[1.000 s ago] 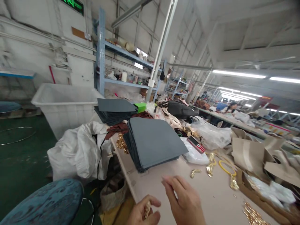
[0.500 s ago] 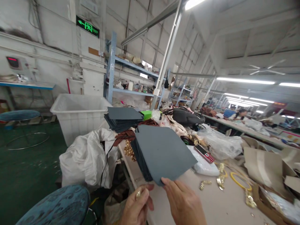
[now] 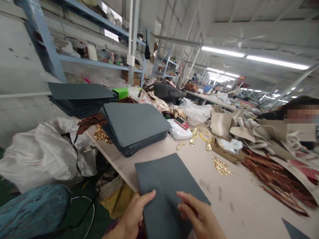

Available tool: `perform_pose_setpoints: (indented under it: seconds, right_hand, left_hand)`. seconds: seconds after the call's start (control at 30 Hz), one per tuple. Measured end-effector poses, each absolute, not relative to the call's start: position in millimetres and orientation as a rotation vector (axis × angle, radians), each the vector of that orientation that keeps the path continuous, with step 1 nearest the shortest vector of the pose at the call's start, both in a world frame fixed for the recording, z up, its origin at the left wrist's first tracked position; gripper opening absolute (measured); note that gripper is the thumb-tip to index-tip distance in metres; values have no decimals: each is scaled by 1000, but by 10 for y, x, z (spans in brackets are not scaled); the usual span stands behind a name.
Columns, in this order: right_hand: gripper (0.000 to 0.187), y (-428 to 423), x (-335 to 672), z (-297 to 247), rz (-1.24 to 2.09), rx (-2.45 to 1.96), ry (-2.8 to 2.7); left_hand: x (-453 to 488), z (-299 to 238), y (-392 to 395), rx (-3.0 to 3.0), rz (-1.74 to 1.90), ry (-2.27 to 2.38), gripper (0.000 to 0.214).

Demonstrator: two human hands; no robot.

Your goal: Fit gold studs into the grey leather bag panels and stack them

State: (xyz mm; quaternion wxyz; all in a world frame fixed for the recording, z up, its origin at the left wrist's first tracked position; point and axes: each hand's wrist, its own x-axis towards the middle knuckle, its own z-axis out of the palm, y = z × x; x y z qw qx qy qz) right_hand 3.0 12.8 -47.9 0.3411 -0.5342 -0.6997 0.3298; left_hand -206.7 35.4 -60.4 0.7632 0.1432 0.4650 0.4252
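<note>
A dark grey rectangular sheet (image 3: 164, 179) lies at the table's near edge, one corner pointing away from me. My left hand (image 3: 134, 212) grips its left edge, thumb on top and fingers underneath. Over the sheet's right part is my right hand (image 3: 196, 212), index finger stretched out and the other fingers loosely bent. No object shows in it; whether its fingertips touch the sheet I cannot tell. Just beyond lies a thick stack of similar sheets (image 3: 136, 122). A second stack (image 3: 79, 93) sits farther left.
Gold pieces lie in one pile (image 3: 101, 134) by the left edge and another pile (image 3: 220, 166) at right. A red phone (image 3: 181, 122) rests on a white plastic bag (image 3: 179, 130). Brown straps (image 3: 276, 179) cover the right side, with a person behind. A blue-patterned stool (image 3: 35, 212) stands lower left.
One sheet has come off the near stack and now lies before me. My left hand has taken its edge; my right hand has let go of the stack's corner. The view has turned right.
</note>
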Motion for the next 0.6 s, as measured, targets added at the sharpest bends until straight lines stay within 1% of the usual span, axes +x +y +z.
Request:
perform_pose_setpoints:
  seconds: [0.07, 0.17, 0.43, 0.6]
  right_hand:
    - [38, 183, -2, -493, 1121, -1471, -1510]
    - [38, 250, -73, -553, 1294, -1495, -1276]
    - [27, 353, -181, -646, 1403, -1437, -1240]
    - [20, 380, -221, -617, 1431, -1480, -1269]
  left_hand:
    - [-2003, -627, 340, 348, 825, 1048, 52]
    - [-1953, -646, 329, 424, 789, 1031, 50]
    - [-1941, -661, 333, 482, 796, 990, 45]
    - [-1966, -655, 338, 498, 780, 1000, 44]
